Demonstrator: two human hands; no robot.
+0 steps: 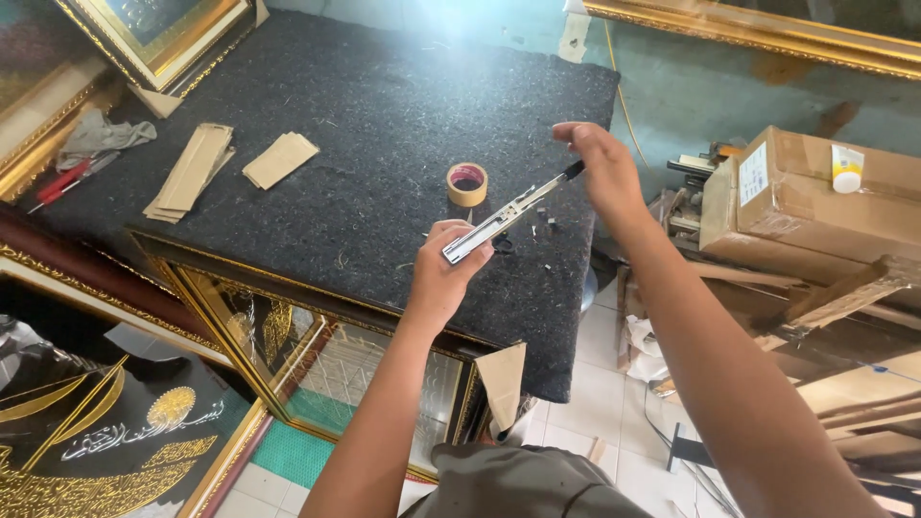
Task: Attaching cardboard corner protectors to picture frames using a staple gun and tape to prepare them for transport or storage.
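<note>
My left hand [443, 273] grips the lower end of a long, narrow silver metal tool [499, 223], like the magazine rail of a staple gun. My right hand [597, 163] pinches its black upper end. The tool slants up to the right, held in the air above the near right part of a dark felt-covered table [365, 115]. A roll of tan tape [467, 183] lies flat on the felt just behind the tool. A few small dark bits lie on the felt near it.
Cardboard strips [192, 171] and a cardboard piece [279, 159] lie on the table's left. Red-handled tools [59, 184] and a grey rag [101, 136] sit at the far left. Gold-framed pictures [317, 360] lean under the table. Cardboard boxes [825, 197] and wood strips crowd the right.
</note>
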